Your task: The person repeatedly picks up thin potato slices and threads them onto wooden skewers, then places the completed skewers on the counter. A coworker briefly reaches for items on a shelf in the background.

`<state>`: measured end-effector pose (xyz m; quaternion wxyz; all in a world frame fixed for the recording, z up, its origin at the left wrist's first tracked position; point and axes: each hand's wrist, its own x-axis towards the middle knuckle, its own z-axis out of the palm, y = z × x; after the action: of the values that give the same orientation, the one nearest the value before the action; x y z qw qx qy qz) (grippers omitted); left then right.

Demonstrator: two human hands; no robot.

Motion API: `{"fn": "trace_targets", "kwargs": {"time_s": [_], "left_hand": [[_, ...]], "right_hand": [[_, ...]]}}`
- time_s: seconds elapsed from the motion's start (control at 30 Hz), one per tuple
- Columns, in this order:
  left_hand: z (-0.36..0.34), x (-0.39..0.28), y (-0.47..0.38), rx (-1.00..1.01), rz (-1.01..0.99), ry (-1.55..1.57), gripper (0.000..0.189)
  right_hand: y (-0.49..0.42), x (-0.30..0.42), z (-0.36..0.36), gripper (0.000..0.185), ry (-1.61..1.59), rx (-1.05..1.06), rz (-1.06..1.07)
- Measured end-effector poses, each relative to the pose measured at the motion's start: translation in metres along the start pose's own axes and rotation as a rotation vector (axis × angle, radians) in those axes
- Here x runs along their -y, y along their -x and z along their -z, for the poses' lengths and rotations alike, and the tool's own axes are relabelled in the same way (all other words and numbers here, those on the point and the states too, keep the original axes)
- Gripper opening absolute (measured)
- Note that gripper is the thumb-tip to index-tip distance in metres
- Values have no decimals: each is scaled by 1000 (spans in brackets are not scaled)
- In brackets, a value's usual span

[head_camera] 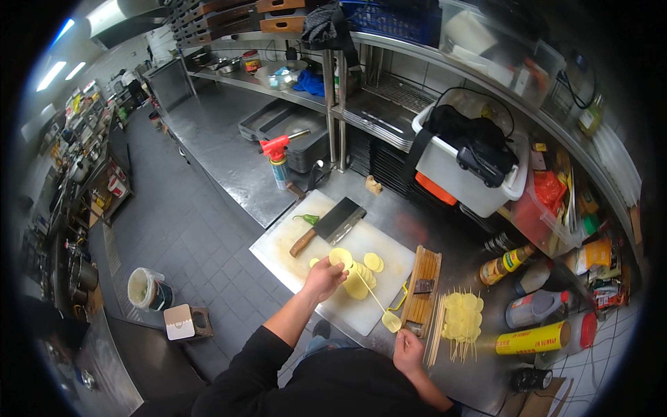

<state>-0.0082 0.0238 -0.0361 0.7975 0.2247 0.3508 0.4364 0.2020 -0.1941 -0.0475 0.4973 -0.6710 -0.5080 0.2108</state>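
My left hand (324, 279) pinches a thin round potato slice (341, 258) above a white cutting board (292, 234). In my right hand (408, 350) is the lower end of a thin wooden skewer (373, 297), which points up and left toward the slice; another slice (391, 321) is on it near my right fingers. More cut slices (359, 285) lie on the board, beside a cleaver (333, 225) with a wooden handle and a green pepper (308, 219). A wooden slicer (423, 286) lies at the board's right, then bare skewers (435, 328) and a pile of skewered slices (462, 318).
Beyond the board stand a red-headed blowtorch (279, 161) and stacked metal trays (299, 138). Bottles (505, 265) and a yellow wrap roll (531, 338) line the right side. A lined bucket (148, 289) stands on the floor at left. A person (133, 86) is far off.
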Motion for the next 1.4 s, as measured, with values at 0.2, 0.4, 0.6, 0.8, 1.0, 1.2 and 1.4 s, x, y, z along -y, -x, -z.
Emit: {"fn": "trace_targets", "kwargs": {"time_s": [0.2, 0.4, 0.6, 0.8, 1.0, 1.2, 1.4], "left_hand": [[10, 1, 5, 43, -22, -31, 16], [11, 0, 10, 55, -13, 7, 16], [12, -4, 10, 163, 26, 195, 19], [-8, -10, 18, 190, 50, 231, 24], [-32, -20, 30, 140, -172, -93, 37], [-40, -29, 35, 143, -242, -262, 33], [-44, -29, 34, 68, -285, -225, 33]], "right_hand": [[-5, -4, -3, 15, 10, 73, -20], [-6, -13, -4, 17, -24, 89, -18], [-4, -31, -3, 19, -71, 201, -101], [-4, -42, -13, 12, -340, 178, -130], [-7, -26, -1, 10, -12, 95, 188], [-12, 5, 1, 11, -241, 226, -67], [-26, 26, 7, 7, 215, 74, 464]]}}
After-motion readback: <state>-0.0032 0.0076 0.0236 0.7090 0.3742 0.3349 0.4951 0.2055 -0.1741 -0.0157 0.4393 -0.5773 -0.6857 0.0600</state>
